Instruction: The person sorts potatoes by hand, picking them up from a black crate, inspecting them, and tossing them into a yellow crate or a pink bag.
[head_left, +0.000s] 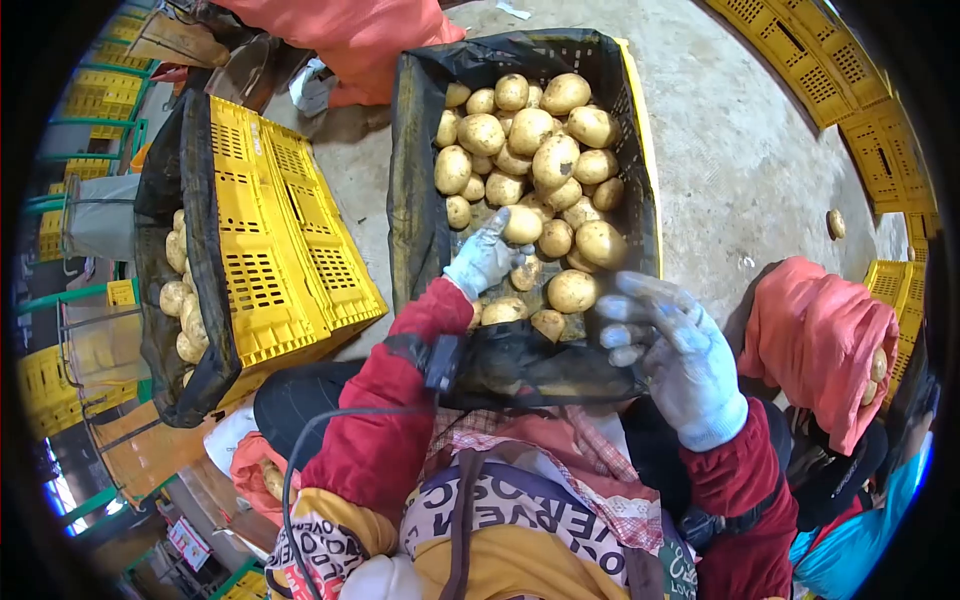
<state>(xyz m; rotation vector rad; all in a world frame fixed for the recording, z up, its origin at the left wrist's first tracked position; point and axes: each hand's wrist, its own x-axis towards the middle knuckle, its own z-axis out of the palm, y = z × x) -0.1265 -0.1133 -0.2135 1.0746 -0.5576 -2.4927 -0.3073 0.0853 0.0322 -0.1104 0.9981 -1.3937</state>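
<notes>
A crate (pixel 640 150) lined with dark mesh stands in front of me, holding many pale potatoes (pixel 532 131) with patches of soil. My left hand (pixel 482 260), in a dirty white-blue glove, reaches into its near left part. Its fingers and thumb close around the side of a potato (pixel 521 225); part of the grip is hidden. Just below that hand lies a smaller soiled potato (pixel 526 273). My right hand (pixel 682 355), gloved too, hovers over the crate's near right corner. Its fingers are apart, slightly blurred, with nothing in them.
At left, a yellow crate (pixel 285 220) lies tipped beside dark mesh with more potatoes (pixel 185 310). Red sacks (pixel 815 340) stand at right and at the top. A loose potato (pixel 835 224) lies on the concrete floor (pixel 740 150). Yellow crates (pixel 850 95) line the far right.
</notes>
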